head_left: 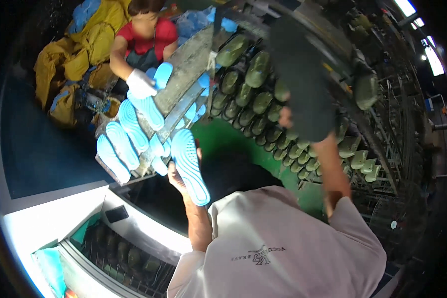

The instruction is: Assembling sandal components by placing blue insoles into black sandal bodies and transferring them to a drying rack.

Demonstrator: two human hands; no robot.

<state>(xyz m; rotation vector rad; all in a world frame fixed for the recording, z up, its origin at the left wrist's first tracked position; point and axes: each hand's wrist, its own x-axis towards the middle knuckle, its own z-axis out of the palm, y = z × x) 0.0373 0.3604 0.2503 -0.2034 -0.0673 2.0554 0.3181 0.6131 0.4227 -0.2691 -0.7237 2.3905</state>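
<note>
My left hand (pixel 178 180) grips a light-blue insole (pixel 187 161) by its edge, fingers closed behind it. Its textured, dimpled face is turned up. Raised on the right, my right hand (pixel 286 117) is closed around a long dark sole-shaped piece (pixel 303 74), blurred by motion. The dark piece covers most of that hand; a few fingertips show at its left edge. Several more light-blue insoles (pixel 118 144) lie side by side on a worn bench (pixel 184 62) ahead of my left hand.
Across the bench a co-worker in a red top holds an insole (pixel 150 110) in a white-gloved hand (pixel 141 84). A metal rack on the right bears rows of olive-green shoe-shaped forms (pixel 263 103). Yellow sacks (pixel 54 64) lie far left. A white-framed machine (pixel 144 223) stands near left.
</note>
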